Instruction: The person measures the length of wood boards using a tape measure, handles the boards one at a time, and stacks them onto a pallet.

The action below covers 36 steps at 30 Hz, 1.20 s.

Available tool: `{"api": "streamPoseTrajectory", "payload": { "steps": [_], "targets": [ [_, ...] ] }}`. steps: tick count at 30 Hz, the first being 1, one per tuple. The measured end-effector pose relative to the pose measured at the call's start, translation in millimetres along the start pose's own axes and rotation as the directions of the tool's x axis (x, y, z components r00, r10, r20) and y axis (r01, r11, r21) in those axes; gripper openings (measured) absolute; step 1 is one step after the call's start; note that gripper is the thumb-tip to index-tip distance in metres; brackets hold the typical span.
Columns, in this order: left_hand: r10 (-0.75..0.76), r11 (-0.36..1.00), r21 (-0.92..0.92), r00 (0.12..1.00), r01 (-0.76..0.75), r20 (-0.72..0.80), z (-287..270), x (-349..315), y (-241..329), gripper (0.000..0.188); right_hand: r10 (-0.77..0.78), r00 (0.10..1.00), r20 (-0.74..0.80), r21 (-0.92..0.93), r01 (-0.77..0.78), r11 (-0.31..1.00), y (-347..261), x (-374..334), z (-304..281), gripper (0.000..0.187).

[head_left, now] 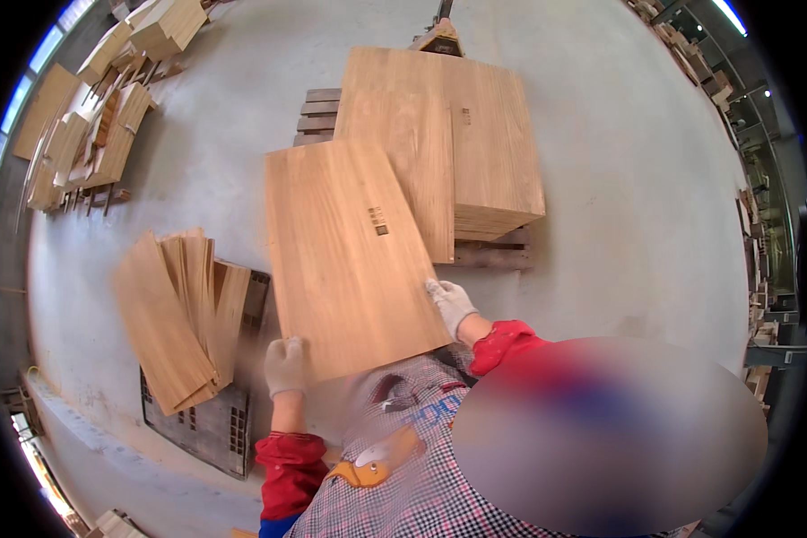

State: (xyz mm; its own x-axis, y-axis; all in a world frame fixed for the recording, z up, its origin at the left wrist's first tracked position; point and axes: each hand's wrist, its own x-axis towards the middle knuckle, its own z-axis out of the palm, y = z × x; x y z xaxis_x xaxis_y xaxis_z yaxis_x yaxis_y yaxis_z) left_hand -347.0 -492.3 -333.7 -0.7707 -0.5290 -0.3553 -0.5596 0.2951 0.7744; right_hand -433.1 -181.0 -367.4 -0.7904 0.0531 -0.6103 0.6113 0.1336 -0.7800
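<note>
A wide wooden board (341, 251) with a small dark printed mark is held in front of me. My left hand (285, 366), in a pale work glove, is closed on its near left edge. Gripping the right edge near the front corner is my right hand (451, 303), gloved the same way. The board's far end overlaps a stack of similar boards (498, 134) on a wooden pallet (493, 258). One board (403, 117) of that stack lies askew on top. The fingers under the held board are hidden.
To my left, several fanned-out wooden boards (166, 323) rest on a dark plastic pallet (197, 426). A pallet jack (439, 38) stands behind the stack. More wood piles (99, 143) are at the far left, and shelving with materials (762, 269) lines the right side.
</note>
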Motion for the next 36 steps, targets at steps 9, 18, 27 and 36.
{"api": "streamPoseTrajectory", "payload": {
  "steps": [9, 18, 27, 36],
  "targets": [
    [-0.054, 0.988, -0.14, 0.993, 0.068, 0.1, 34, -2, 39, 0.022, 0.07, 0.996, -0.048, 0.12, -0.064, 0.991, 7, 25, -35, 0.032],
    [-0.07, 0.983, -0.16, 0.987, 0.093, 0.146, 58, 5, 39, 0.02, 0.071, 0.997, -0.037, 0.159, -0.064, 0.985, 18, 50, -53, 0.027],
    [-0.059, 0.883, -0.425, 0.945, 0.199, 0.321, 59, 10, 98, 0.031, 0.049, 0.996, -0.078, 0.175, -0.035, 0.984, 7, 61, -55, 0.034],
    [-0.077, 0.88, -0.439, 0.966, 0.183, 0.247, 57, 21, 89, 0.031, 0.016, 1.0, 0.025, 0.243, -0.022, 0.97, 9, 77, -57, 0.037]
  ]
}}
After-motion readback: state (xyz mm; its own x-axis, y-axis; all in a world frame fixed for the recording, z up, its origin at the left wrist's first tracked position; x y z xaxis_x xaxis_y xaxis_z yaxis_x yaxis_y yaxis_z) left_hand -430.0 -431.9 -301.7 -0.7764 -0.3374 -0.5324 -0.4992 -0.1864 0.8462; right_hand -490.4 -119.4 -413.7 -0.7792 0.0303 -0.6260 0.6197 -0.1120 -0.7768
